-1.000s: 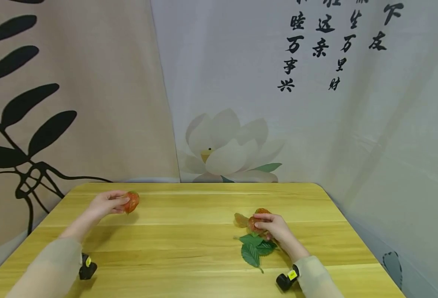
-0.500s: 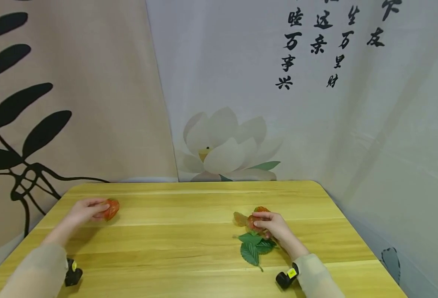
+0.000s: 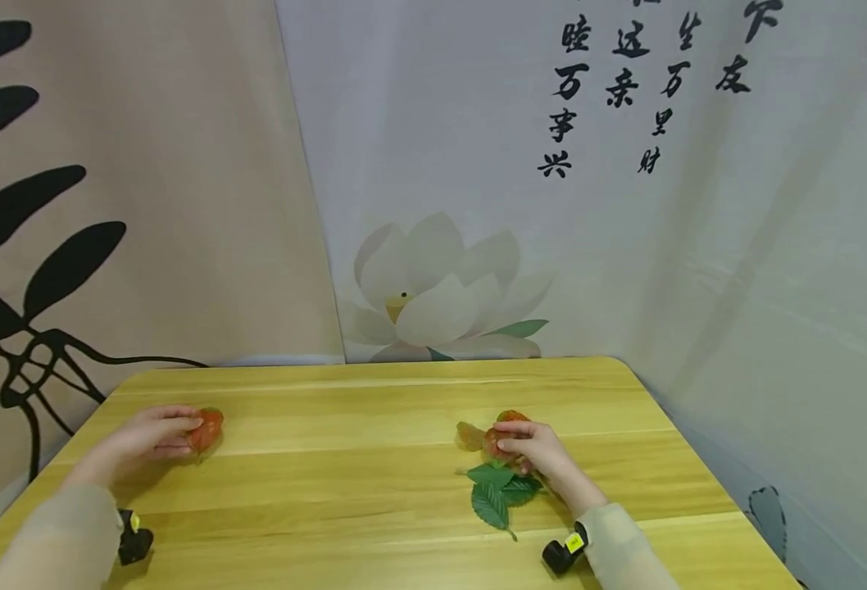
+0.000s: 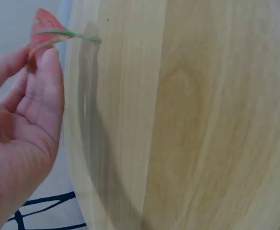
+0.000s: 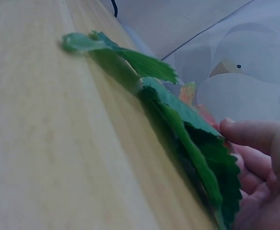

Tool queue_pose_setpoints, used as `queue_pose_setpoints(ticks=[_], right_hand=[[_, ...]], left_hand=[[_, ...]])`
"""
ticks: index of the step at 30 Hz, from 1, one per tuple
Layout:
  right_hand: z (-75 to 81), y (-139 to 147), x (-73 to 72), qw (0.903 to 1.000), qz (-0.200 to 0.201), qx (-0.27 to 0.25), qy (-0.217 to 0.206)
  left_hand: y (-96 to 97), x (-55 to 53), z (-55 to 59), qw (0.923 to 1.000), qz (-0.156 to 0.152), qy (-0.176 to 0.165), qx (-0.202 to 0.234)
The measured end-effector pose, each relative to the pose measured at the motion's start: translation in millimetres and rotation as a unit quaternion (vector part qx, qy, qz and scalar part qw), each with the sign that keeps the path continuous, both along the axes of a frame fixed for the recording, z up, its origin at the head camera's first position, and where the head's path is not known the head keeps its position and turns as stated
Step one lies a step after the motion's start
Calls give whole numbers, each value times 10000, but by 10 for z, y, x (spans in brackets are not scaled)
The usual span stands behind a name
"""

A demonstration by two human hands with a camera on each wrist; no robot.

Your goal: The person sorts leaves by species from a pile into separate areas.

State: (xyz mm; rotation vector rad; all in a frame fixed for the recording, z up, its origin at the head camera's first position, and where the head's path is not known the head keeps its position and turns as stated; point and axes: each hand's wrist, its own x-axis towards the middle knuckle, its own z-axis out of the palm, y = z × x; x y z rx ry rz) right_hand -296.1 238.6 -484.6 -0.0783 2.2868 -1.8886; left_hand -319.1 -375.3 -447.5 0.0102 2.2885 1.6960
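"Well, anything caught in the left grip (image 3: pixel 142 438)?"

"Yes, a red leaf (image 3: pixel 208 430), pinched between thumb and fingers, near the far left corner of the tabletop (image 3: pixel 330 500). Seen from the left wrist, green along the midrib, with a thin green stem (image 4: pixel 85 37) pointing out over the tabletop."

"And in the right grip (image 3: pixel 544 451)?"

"Pinching too. Thumb and fingertips on a second red leaf (image 3: pixel 494 444), right of middle on the tabletop and well apart from the first."

"Lying by itself?"

"Hardly. Bunched with others: a yellowish leaf (image 3: pixel 470 436) just to the left, a third red leaf (image 3: pixel 512 416) just beyond the fingers, and three green leaves (image 3: pixel 489 504) on the near side, overlapping, with toothed edges. Perhaps more red below the palm, though too covered to count."

"Both arms alike?"

"Much the same: pale sleeves (image 3: pixel 57 537) and, at each wrist, a black camera (image 3: pixel 135 543) with a yellow label."

"And behind?"

"A cloth backdrop (image 3: pixel 433 147), past the far edge of the tabletop. Printed with a pale flower (image 3: pixel 441 315) in the middle, a dark branch (image 3: pixel 75 266) to the left and black characters (image 3: pixel 569 82) higher up, toward the right."
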Motion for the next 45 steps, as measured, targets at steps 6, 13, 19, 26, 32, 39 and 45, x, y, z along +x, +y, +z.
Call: queue_pose_setpoints(ticks=[6,13,19,26,32,39,45], right_hand=[[7,-15,-12,9999,-122,62,-10],[45,-37,-6,10000,43,-59,1],[62,-55,6,10000,40,4,58],[58,-55,13,10000,7,24,10],[43,-38,27,9999,-73,-45,-61],[60,-14,37,9999,17,-91,-67],[40,-12,26,9998,-140,-150,-54]], left_hand=[[-29,-10,-1,9991,80,-65,-418],[0,1,-23,9959,128,114,-883],[28,5,-11,9911,262,191,-1290],[51,13,-27,9874,189,396,-1521],[102,-13,-69,9832,224,455,-1752],[114,-6,-87,9836,29,403,-1757],[84,43,-89,9814,-139,486,-1852]])
